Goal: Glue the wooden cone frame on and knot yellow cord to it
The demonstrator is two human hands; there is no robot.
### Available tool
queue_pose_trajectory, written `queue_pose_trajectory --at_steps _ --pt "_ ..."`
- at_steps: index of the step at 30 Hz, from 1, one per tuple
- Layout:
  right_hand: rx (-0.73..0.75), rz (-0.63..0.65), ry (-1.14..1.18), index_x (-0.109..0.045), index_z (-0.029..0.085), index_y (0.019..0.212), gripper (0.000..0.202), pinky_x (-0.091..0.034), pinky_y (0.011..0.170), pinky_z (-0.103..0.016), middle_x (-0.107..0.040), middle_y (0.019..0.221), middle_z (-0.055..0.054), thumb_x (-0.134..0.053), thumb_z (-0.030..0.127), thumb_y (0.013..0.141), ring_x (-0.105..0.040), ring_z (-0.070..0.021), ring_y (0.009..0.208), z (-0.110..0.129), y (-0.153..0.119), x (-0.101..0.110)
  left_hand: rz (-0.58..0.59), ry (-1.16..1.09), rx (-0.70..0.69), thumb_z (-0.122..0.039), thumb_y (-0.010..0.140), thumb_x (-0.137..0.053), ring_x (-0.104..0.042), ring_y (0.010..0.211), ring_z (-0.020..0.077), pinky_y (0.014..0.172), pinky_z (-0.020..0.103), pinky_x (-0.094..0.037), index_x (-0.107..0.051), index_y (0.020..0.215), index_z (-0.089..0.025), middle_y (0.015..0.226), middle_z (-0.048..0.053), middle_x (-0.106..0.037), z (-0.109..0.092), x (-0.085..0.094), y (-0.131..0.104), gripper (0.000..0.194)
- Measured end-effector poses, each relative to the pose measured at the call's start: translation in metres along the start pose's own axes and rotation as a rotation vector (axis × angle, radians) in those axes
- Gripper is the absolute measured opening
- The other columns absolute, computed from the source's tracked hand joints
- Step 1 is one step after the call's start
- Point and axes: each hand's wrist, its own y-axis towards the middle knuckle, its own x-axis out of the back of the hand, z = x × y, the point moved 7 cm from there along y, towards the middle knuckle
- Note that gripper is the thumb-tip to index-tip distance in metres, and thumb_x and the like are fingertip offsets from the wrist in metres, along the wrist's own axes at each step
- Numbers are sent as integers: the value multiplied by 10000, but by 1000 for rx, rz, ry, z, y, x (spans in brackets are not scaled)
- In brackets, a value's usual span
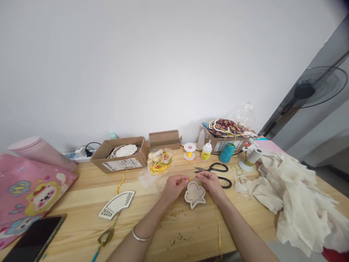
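My left hand point(174, 186) and my right hand point(209, 182) are close together above the table's middle. Their fingertips pinch a thin yellow cord point(193, 177) that runs between them. A long end of it trails down past my right wrist to the table's front edge. Just below the fingers is a pale, wooden-looking ornament point(195, 194) with a scalloped outline and a pointed lower edge. Whether the cord is joined to it is hidden by the fingers. Black-handled scissors point(218, 167) lie behind my right hand, partly covered by it.
At left lie a fan-shaped ornament point(117, 205), a phone point(34, 238) and a pink bag point(35, 196). Behind stand an open cardboard box point(141, 149), a yellow spool point(189, 152), a glue bottle point(206, 152) and teal thread point(227, 153). Cream cloth point(297, 196) heaps at right.
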Motion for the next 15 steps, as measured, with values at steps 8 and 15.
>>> queue_pose_trajectory --at_steps 8,15 --pt "-65 -54 50 -591 134 616 227 -234 369 -194 -417 384 65 -634 353 573 -303 -50 363 -6 -1 2 -42 38 24 -345 643 -563 -584 647 158 602 251 -447 -649 765 -126 744 58 -670 2 3 1 265" --pt "-44 -49 20 -595 131 600 244 -268 392 -197 -496 455 46 -641 364 543 -352 -54 391 -7 2 3 -11 61 9 -332 622 -582 -582 674 153 605 236 -442 -652 751 -138 765 50 -666 3 0 1 243"
